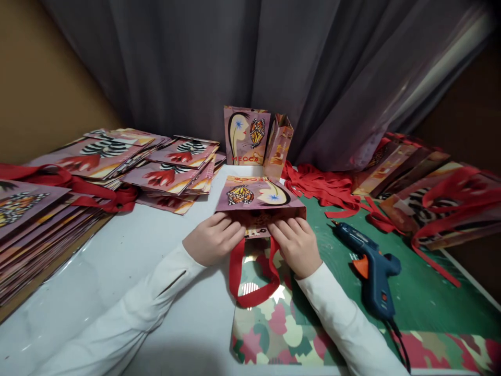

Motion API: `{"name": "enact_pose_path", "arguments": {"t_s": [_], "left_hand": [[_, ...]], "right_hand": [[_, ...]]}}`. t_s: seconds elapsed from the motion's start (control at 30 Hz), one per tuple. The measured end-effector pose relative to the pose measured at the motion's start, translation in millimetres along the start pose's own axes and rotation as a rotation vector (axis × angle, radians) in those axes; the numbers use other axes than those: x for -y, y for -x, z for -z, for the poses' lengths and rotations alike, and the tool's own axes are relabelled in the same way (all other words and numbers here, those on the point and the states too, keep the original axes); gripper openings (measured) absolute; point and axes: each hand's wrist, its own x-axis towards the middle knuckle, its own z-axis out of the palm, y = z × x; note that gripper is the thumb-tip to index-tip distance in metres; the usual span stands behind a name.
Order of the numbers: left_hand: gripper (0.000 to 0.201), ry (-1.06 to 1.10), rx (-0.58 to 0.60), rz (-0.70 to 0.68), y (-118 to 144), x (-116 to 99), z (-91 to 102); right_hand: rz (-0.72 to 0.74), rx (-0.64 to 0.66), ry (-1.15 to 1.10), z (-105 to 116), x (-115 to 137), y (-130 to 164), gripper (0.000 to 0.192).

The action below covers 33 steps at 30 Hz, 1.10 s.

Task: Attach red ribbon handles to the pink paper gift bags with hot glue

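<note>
The left hand (215,237) is clamping its fingers on the left of the paper bag's (254,193) near rim; the right hand (297,243) is clamping the right (both thumbs are hiding from view); white tabletop (144,235) is spreading leftward; a glue gun (370,261) is bordering the right side.

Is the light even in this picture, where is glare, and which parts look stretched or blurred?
Head view: uneven light, the dark grey fabric curtain dim; head view: small glints on the glossy white tabletop, lower left; head view: stretching and softness towards the side edges, as in the multicoloured printed paper bags at far right, while the left hand and right hand look clearer.
</note>
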Motion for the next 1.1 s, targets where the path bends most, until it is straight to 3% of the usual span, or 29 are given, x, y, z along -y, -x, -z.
{"name": "enact_pose_path", "arguments": {"t_s": [0.17,0.4,0.5,0.6,0.67,0.73,0.8,0.87,0.93,1.0,1.1], "left_hand": [[0.033,0.024,-0.052,0.044,3,-3,1.8],[0.021,0.032,0.035,0.028,1,0,2.1],[0.022,0.026,-0.025,0.04,2,-3,1.1],[0.014,-0.089,-0.129,0.137,6,0,7.9],[0.019,-0.232,-0.239,0.256,11,6,15.7],[0.046,-0.297,-0.3,0.426,13,11,22.9],[0.062,-0.201,-0.285,0.654,12,13,26.7],[0.057,0.003,-0.253,0.757,8,9,26.4],[0.045,0.255,-0.179,0.731,3,3,22.8],[0.042,0.48,-0.022,0.713,1,-4,17.0],[0.043,0.627,0.237,0.744,6,-14,5.1]], "right_hand": [[-0.015,-0.1,-0.01,4,1,1,0.026],[0.024,-0.017,-0.041,7,2,-2,0.026],[0.011,-0.1,-0.04,5,4,-3,0.029],[-0.037,-0.145,-0.024,12,6,-8,0.027],[-0.14,-0.159,-0.026,24,6,-15,0.022],[-0.342,-0.234,-0.087,38,6,-23,0.022],[-0.61,-0.356,-0.242,52,8,-29,0.026],[-0.858,-0.445,-0.504,60,16,-33,0.029],[-1.042,-0.451,-0.818,59,29,-33,0.033],[-1.147,-0.373,-1.059,52,47,-27,0.038],[-1.216,-0.168,-1.103,38,73,-9,0.046]]}}
